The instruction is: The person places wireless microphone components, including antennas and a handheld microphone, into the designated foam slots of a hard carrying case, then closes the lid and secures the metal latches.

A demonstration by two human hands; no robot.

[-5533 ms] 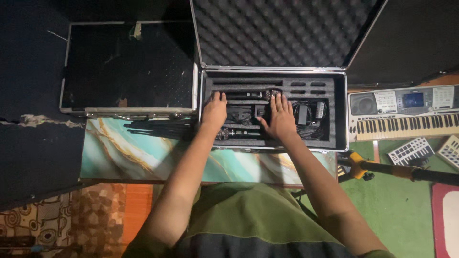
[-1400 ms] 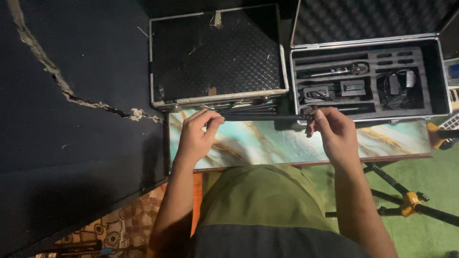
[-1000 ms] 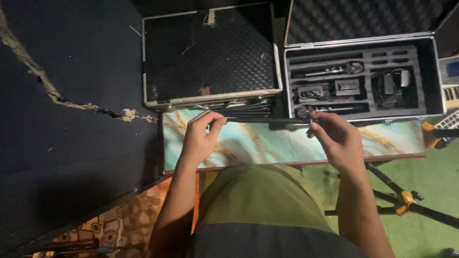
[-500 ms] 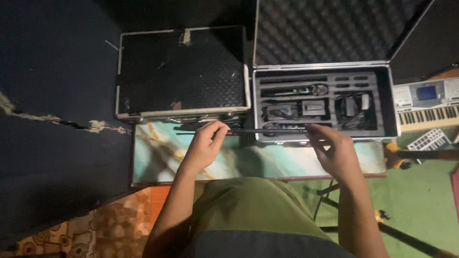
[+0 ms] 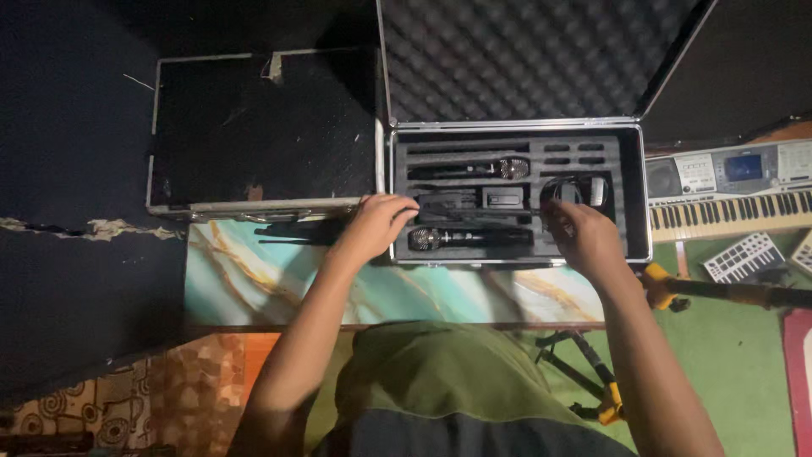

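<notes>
Head view: left hand [image 5: 376,227] and right hand [image 5: 584,237] pinch a thin black rod [image 5: 482,213] above the open case [image 5: 516,254].

Keyboard [image 5: 732,190] cut off by the right edge; foam slot contents under the right hand [image 5: 584,241] hidden.

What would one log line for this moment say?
left hand: holds thin rod end | right hand: holds other end | rod: over open microphone case
</notes>
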